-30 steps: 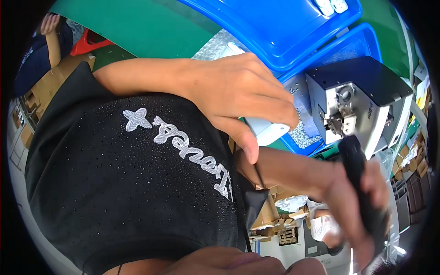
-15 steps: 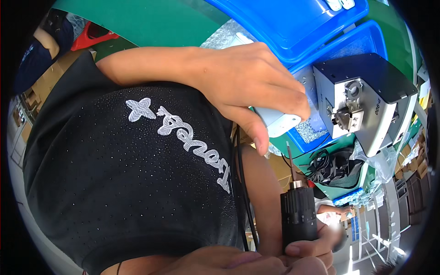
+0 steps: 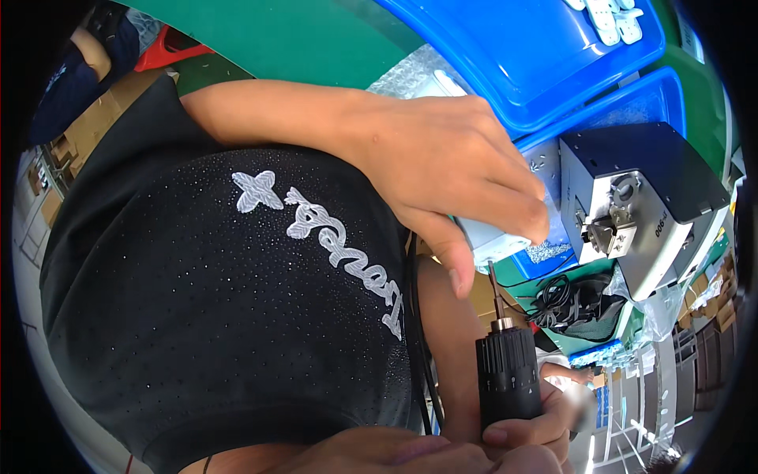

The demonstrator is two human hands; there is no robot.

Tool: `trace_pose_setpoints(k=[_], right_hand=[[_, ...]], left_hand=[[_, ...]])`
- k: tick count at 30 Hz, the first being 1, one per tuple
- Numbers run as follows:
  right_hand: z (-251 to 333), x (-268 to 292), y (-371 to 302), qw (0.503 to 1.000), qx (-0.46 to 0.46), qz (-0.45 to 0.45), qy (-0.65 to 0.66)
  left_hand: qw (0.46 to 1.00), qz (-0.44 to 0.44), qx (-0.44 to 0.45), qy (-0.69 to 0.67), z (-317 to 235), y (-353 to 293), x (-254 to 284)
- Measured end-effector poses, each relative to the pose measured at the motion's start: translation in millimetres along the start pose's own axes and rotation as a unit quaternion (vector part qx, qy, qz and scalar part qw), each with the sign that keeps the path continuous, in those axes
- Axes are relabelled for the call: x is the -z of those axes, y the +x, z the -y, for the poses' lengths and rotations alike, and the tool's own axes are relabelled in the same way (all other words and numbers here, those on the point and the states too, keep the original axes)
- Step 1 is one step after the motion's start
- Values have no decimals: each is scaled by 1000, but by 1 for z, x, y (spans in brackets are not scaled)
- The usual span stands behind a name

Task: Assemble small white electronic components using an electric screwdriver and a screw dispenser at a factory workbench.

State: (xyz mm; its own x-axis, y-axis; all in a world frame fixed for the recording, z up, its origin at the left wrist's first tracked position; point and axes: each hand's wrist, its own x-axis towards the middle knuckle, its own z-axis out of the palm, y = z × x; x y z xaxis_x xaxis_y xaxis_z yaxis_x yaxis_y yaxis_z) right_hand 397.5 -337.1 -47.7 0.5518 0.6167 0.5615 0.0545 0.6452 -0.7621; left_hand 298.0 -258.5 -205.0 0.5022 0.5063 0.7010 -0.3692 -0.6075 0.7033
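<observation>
My left hand (image 3: 454,162) is closed around a pale white plastic piece (image 3: 491,241), with the thumb on the near side and the fingers over the top. The hand hides most of the piece. My right hand (image 3: 533,434) grips a black electric screwdriver (image 3: 507,371) from below, partly out of view at the lower edge. Its thin bit points up, and the tip meets the lower end of the white piece. Whether a screw sits at the tip cannot be made out.
A black and silver screw feeder (image 3: 643,201) stands at right, beside a blue tray (image 3: 557,213) with small screws. A larger blue bin (image 3: 505,59) holds white parts (image 3: 608,17). Black cables (image 3: 557,296) lie below the feeder. Another person (image 3: 83,71) is at upper left.
The screwdriver bit, earlier a little apart from the white piece, now touches its lower end. The view has shifted slightly, so most things sit lower and farther right.
</observation>
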Motion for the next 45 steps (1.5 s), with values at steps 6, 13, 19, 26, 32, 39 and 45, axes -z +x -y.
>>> trace_pose_setpoints(k=[6, 13, 19, 26, 32, 39, 45], right_hand=[[-2, 5, 5, 1000, 10, -4, -27], [-12, 24, 23, 996, 61, -7, -66], [-81, 66, 62, 929, 37, -103, -353], [-16, 53, 25, 997, -67, 31, 22], [11, 9, -1, 995, 94, 19, 32], [6, 5, -4, 995, 82, 28, 57], [-7, 7, -6, 994, 53, 26, 90]], left_hand=[[1000, 1, 0, 15, -1, 2, 1], [1000, 8, -6, -12, -1, 3, 4], [999, 30, 1, -21, -4, 2, 8], [1000, 29, -1, -2, -3, 2, 8], [1000, 30, 6, -2, 0, 0, 6], [1000, 26, 10, -11, -3, 1, 5], [999, 23, 22, 7, -3, -2, 6]])
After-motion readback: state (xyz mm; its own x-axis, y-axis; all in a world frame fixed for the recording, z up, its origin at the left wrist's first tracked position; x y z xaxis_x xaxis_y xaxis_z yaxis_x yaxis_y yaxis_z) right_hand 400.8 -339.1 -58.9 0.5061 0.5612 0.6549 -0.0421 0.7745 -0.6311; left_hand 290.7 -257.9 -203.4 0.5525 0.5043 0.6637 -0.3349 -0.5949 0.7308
